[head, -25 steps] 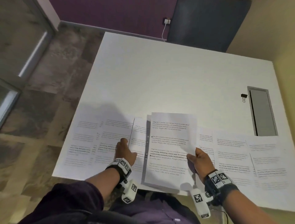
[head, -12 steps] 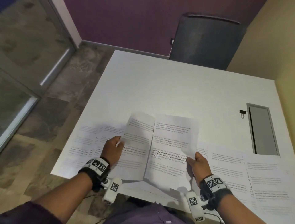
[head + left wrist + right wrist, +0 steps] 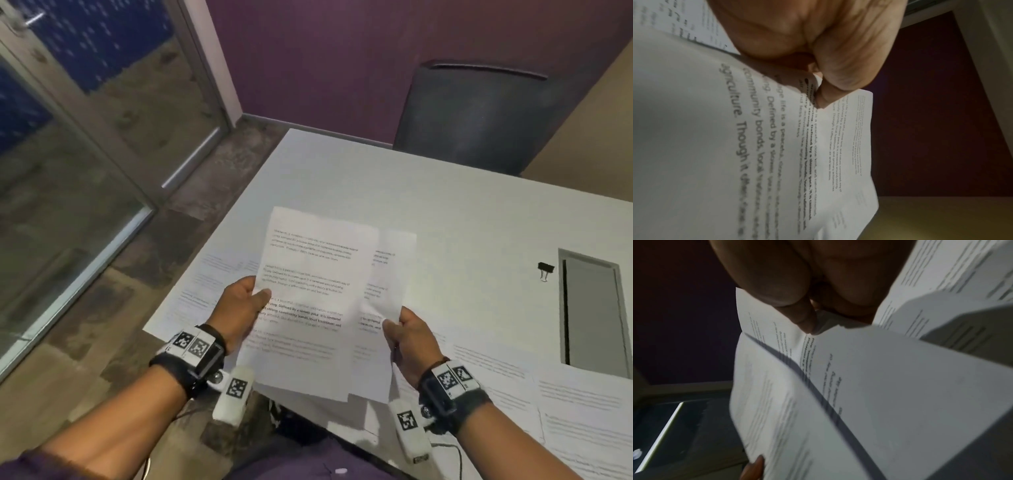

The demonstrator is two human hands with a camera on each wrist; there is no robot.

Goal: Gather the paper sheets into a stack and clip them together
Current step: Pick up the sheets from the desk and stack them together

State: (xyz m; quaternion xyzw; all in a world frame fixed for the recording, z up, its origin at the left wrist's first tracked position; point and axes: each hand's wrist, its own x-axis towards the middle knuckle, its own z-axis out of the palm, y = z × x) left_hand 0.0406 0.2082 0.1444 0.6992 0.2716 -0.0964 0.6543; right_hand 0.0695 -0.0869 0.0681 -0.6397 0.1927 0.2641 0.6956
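Left hand (image 3: 239, 313): thumb on top and fingers beneath, pinching the left edge of one printed sheet (image 3: 308, 298); half a second earlier this sheet sat beside the right hand's sheet, and it has now been swung across to lie over it. Right hand (image 3: 412, 337): thumb and fingers closed on the right edge of a second printed sheet (image 3: 394, 260), of which only a strip along the right side shows past the upper one. Held pair: raised off the surface (image 3: 394, 192) above its near edge, overlapped but not squared; the right wrist view shows a dark gap between the two leaves, so they are not yet flush. Judgement: the stack has begun at two sheets, and the edges need aligning. Loose sheets, left group (image 3: 212, 274): flat on the surface near the left corner, partly hidden behind the held pair. Loose sheets, right group (image 3: 496, 373): flat along the near edge toward the right, uncollected. Binder clip (image 3: 545, 270): black, lying on the surface well apart from both hands, just beside the grey recessed panel (image 3: 592, 308); untouched, so clipping appears some way off. Beyond: dark chair (image 3: 472, 116) at the far side, against a purple wall.
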